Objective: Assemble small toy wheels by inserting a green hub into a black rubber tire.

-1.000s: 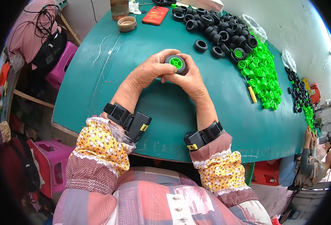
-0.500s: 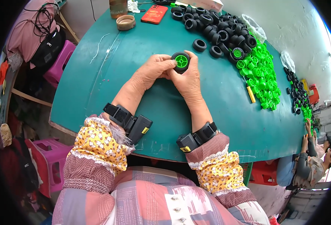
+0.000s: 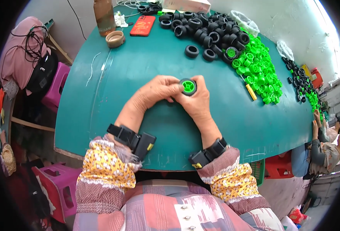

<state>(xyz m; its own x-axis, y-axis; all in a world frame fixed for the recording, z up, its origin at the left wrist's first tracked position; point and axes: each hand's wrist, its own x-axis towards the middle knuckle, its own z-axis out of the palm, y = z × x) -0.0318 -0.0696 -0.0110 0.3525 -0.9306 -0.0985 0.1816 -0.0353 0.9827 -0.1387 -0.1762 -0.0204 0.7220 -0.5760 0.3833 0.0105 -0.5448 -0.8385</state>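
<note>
Between my two hands, over the green tabletop [image 3: 139, 133], is a small toy wheel [image 3: 187, 87] with a black tire around a bright green spoked hub. My left hand [image 3: 159, 89] grips its left side, thumb against the tire's edge. From the right, my right hand [image 3: 197, 101] closes its fingers around the far and right edge. The fingertips behind the wheel are hidden. Beyond my hands lies a heap of loose black tires [image 3: 212, 34], and to its right a heap of green hubs [image 3: 259, 71]. One tire with a green hub in it [image 3: 231, 52] sits where the heaps meet.
A yellow-handled tool [image 3: 250, 92] lies beside the green heap. At the far left are a red phone [image 3: 142, 25], a brown bottle [image 3: 105, 17] and a round lid [image 3: 115, 39]. Another person [image 3: 325, 150] works at the right. Pink stools [image 3: 58, 181] stand left.
Both hands have come nearer my body with the wheel still between them. The wheel's face has tilted. My view has also shifted a little.
</note>
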